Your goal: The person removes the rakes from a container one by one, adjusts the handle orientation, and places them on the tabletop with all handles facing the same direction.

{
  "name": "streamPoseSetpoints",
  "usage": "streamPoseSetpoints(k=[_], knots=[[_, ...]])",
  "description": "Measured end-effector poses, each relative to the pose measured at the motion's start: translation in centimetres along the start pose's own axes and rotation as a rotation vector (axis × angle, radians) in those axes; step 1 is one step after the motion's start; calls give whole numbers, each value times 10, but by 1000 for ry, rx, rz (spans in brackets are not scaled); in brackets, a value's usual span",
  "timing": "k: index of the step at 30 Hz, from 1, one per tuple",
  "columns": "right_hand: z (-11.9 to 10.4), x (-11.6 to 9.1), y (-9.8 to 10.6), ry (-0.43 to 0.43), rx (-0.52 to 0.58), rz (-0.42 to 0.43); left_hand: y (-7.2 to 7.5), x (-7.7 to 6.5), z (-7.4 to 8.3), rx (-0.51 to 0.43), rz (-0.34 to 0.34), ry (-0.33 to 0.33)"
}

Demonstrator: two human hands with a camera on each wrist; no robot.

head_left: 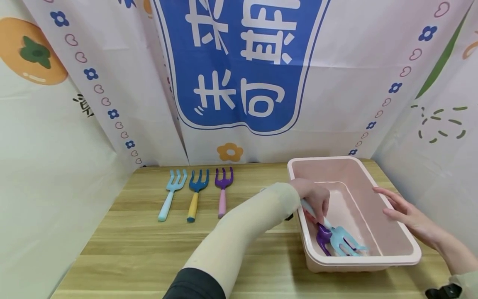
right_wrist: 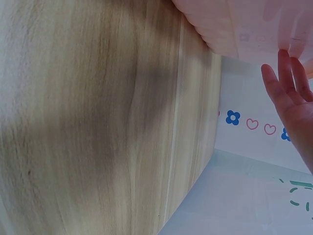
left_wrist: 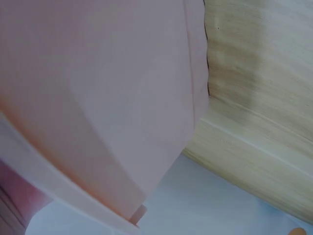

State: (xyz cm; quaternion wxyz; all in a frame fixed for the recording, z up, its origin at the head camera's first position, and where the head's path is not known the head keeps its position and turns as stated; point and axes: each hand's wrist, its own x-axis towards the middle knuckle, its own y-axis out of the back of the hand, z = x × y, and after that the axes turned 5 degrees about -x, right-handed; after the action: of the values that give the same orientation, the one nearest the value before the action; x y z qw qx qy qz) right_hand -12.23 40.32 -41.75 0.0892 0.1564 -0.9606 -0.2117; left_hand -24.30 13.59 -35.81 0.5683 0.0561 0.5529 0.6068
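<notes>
In the head view my left hand [head_left: 315, 197] reaches over the left rim into a pink plastic bin [head_left: 401, 245]. Its fingers point down and pinch the handle of a light blue hand fork [head_left: 341, 241], whose tines lie toward the bin's near end. Beneath that fork lies a purple hand fork [head_left: 323, 236], partly covered; a bit of red handle shows beside it. On the bin's right rim rests my right hand [head_left: 408, 214]. The right wrist view shows its fingers [right_wrist: 286, 81] extended against the bin's outer side. In the left wrist view the bin wall hides most of the left hand.
Left of the bin, three hand forks lie in a row on the wooden table [head_left: 149, 257]: a light blue one [head_left: 171, 194], a blue one with yellow handle [head_left: 195, 195] and a purple one with pink handle [head_left: 223, 191]. A printed curtain [head_left: 336, 91] hangs behind.
</notes>
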Motion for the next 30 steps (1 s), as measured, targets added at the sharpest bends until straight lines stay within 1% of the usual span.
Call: streamPoseSetpoints(k=[3,6,12,14,16,22,26,30], knots=[[1,1,0,13,25,-13,4,-4,-1,-52,-9,-31],[1,1,1,15,34,-20,8,-10,0,-132,-12,-30],[0,1,1,-7,22,-23,15,-18,0,-134,22,-105],[1,1,1,-10,17,-26,17,-22,1,-151,12,-141],[1,1,1,-6,17,-25,20,-26,2,-166,11,-156],[2,1,0,2,-4,-12,31,-42,3,-169,19,-230],[1,0,-1,9,-24,-9,38,-55,-1,-173,61,-288],[2,0,-1,47,-19,-18,41,-67,-7,-217,117,-329]])
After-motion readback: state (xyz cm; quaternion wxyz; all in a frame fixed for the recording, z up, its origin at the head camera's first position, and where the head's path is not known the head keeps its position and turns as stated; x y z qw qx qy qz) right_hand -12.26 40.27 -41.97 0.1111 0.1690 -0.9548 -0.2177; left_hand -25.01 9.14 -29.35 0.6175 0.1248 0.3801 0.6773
